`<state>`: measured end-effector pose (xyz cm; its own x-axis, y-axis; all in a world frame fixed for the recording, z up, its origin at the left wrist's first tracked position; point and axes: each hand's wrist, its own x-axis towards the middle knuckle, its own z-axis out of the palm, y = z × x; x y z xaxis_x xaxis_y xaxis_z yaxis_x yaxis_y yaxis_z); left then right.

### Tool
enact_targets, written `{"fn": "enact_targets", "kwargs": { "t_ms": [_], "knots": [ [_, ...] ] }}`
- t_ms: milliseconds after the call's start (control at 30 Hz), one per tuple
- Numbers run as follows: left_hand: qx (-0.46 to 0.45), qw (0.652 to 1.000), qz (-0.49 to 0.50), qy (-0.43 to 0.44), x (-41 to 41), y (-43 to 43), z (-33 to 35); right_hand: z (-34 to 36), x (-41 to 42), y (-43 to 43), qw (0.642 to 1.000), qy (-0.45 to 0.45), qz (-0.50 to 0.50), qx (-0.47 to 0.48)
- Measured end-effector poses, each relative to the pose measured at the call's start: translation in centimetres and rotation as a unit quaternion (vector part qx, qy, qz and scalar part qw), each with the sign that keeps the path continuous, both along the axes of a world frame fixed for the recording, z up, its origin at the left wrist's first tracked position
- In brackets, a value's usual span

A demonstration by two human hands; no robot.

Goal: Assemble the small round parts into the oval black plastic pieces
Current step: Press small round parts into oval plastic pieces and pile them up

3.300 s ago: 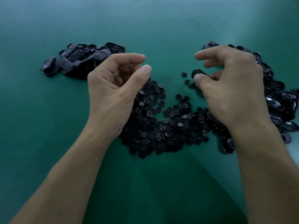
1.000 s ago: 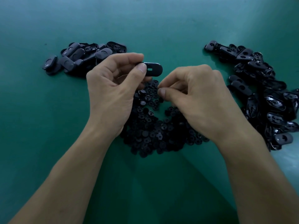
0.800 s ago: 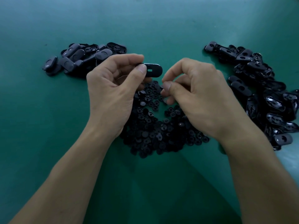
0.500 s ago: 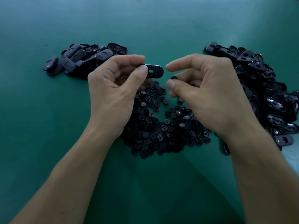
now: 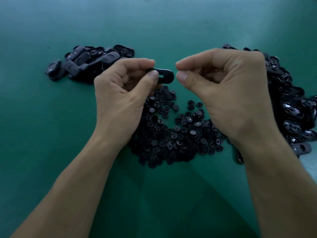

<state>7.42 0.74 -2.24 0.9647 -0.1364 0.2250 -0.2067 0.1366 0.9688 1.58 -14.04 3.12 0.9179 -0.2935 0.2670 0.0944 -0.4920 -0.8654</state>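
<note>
L grip (image 5: 120, 95) pinches oval (image 5: 165, 75); R grip (image 5: 228, 93) contents unclear.

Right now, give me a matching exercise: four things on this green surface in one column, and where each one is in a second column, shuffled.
Things
1. single oval piece
2. heap of small round parts
3. smaller heap of oval pieces
4. larger heap of oval pieces

Places
A. right side, partly behind the right hand
B. pinched by the left hand
C. far left of the green surface
D. middle, between the wrists

Pairs: 1-B, 2-D, 3-C, 4-A
</note>
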Motion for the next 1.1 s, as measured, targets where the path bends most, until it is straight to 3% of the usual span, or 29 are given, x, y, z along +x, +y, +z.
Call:
{"fn": "enact_targets", "kwargs": {
  "t_ms": [667, 1100],
  "knots": [
    [0.05, 0.996, -0.06, -0.033, -0.3, 0.1, 0.4, -0.6, 0.1, 1.3, 0.997, 0.046, -0.03, -0.047],
    [0.042, 0.996, -0.064, -0.043, -0.3, 0.1, 0.4, -0.7, 0.0, 1.7, 0.997, 0.066, -0.031, -0.022]
  ]
}}
